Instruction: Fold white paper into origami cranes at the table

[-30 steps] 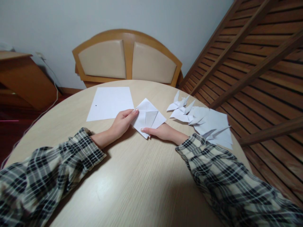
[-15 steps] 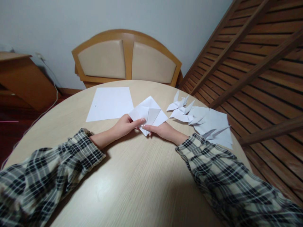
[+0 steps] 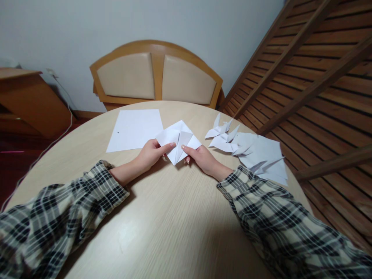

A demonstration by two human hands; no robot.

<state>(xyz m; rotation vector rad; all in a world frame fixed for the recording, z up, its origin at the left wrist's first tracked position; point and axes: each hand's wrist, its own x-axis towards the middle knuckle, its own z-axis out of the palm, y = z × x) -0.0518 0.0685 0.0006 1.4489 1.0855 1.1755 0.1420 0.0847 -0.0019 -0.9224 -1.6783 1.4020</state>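
Note:
A folded white sheet of paper, diamond-shaped with one point toward me, is held between both hands above the table. My left hand pinches its left side, thumb on top and fingers underneath. On the right side my right hand grips the paper the same way, its thumb lying near a central fold. Creased flaps meet along the middle between the two thumbs. The fingers under the paper are mostly hidden.
On the round wooden table a flat white sheet lies at the back left. Several folded paper cranes and a stack of white paper sit at the right. Behind stands a padded headboard; a slatted wooden screen rises at right.
My thumbs have moved apart, the right one shifting right and up. The flaps on the folded paper now meet at a central line, and its near point has swung slightly left.

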